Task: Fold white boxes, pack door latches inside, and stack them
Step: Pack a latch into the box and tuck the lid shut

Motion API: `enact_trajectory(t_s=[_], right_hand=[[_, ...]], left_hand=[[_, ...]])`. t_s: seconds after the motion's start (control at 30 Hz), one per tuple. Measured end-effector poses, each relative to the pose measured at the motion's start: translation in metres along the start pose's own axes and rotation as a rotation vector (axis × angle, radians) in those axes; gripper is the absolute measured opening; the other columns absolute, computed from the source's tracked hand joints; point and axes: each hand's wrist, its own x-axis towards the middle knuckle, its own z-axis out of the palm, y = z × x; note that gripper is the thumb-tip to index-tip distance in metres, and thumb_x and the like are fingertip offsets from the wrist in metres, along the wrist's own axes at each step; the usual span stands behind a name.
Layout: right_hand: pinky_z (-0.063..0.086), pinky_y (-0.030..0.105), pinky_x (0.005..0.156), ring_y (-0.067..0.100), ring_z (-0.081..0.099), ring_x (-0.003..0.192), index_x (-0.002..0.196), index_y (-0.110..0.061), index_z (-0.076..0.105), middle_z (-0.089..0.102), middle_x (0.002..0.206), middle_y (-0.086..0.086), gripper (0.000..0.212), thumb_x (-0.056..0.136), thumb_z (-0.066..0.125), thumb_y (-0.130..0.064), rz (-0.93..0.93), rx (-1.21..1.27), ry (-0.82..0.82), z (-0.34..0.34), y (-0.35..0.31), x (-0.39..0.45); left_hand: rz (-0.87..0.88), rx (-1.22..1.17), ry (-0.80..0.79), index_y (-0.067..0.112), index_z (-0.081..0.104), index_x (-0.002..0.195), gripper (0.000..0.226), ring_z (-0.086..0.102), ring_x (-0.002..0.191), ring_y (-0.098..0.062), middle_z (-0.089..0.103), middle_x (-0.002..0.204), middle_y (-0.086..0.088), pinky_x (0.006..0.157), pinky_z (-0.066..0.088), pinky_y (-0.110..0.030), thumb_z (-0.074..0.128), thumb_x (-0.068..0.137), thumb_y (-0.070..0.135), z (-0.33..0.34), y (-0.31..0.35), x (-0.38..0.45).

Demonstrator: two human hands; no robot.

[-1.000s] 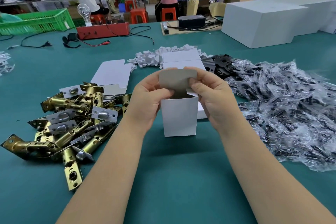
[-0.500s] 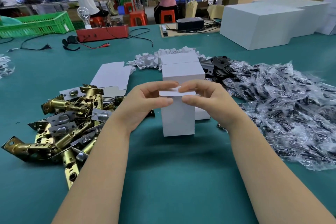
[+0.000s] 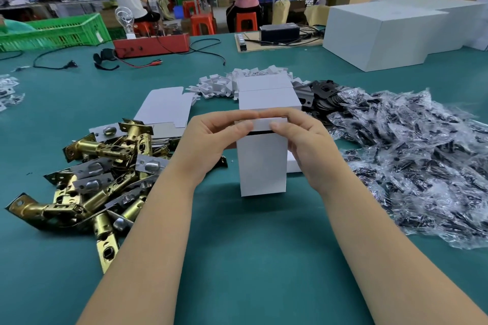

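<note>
The broad teal-green worktable (image 3: 250,258) spreads under everything. On my right lies a wide heap of small clear plastic packets with dark hardware inside (image 3: 412,155); on my left, a pile of brass-and-silver metal door latches (image 3: 100,174). Behind my hands sit closed white cardboard boxes (image 3: 266,95). Between the heaps a small upright white cardboard box (image 3: 261,163) stands on the table — my left hand (image 3: 211,145) and right hand (image 3: 303,142) both pinch its top flap (image 3: 264,124), thumbs in front, fingers curled over, a dark gap under it.
</note>
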Motion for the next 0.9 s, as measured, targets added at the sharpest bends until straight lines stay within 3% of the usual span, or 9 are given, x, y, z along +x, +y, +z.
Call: enact_trajectory(t_s=[0.13,0.4,0.57,0.67,0.8,0.9], right_hand=[[0.051,0.017,0.076,0.006,0.067,0.086,0.084,-0.030,0.076,0.074,0.088,-0.010,0.029,0.082,0.058,-0.008,-0.048,0.011,0.014,-0.001,0.002,0.001],[0.050,0.021,0.082,0.009,0.066,0.090,0.086,-0.027,0.077,0.073,0.091,-0.007,0.021,0.079,0.065,-0.012,-0.035,-0.016,-0.034,-0.009,0.005,0.001],[0.052,0.021,0.078,0.009,0.067,0.087,0.085,-0.026,0.077,0.073,0.090,-0.006,0.022,0.075,0.069,-0.008,-0.015,0.021,-0.054,-0.009,0.005,0.001],[0.052,0.019,0.077,0.006,0.067,0.087,0.082,-0.029,0.077,0.073,0.089,-0.010,0.023,0.074,0.071,-0.009,-0.026,-0.001,-0.069,-0.010,0.005,0.001],[0.052,0.022,0.080,0.008,0.065,0.093,0.077,-0.031,0.076,0.072,0.091,-0.011,0.022,0.060,0.082,-0.020,-0.021,-0.078,-0.093,-0.013,0.005,0.002],[0.051,0.020,0.077,0.004,0.066,0.088,0.073,-0.032,0.076,0.071,0.087,-0.014,0.020,0.058,0.080,-0.019,-0.017,-0.099,-0.094,-0.013,0.006,0.002]], left_hand=[[-0.001,0.008,0.005,0.029,0.079,0.092,0.018,0.071,0.089,-0.016,0.076,0.094,-0.003,0.073,0.054,-0.023,0.069,0.081,0.018,-0.001,0.000,0.000],[-0.072,-0.065,-0.078,0.026,0.079,0.093,0.021,0.070,0.093,-0.015,0.075,0.099,-0.002,0.076,0.054,-0.023,0.073,0.073,0.027,-0.006,-0.001,-0.002],[-0.070,-0.113,-0.072,0.027,0.080,0.085,0.022,0.070,0.086,-0.012,0.076,0.094,0.002,0.072,0.054,-0.021,0.070,0.074,0.010,-0.008,-0.005,-0.001],[-0.053,-0.068,-0.109,0.029,0.080,0.085,0.024,0.070,0.093,-0.011,0.075,0.102,0.003,0.076,0.053,-0.020,0.074,0.071,0.010,-0.012,-0.004,-0.001],[-0.060,-0.013,-0.178,0.029,0.080,0.086,0.022,0.065,0.110,-0.011,0.072,0.112,0.007,0.082,0.052,-0.020,0.078,0.065,0.025,-0.017,-0.003,0.000],[-0.103,0.029,-0.192,0.030,0.080,0.085,0.023,0.062,0.115,-0.011,0.070,0.117,0.008,0.089,0.052,-0.026,0.079,0.063,0.029,-0.019,-0.004,0.000]])
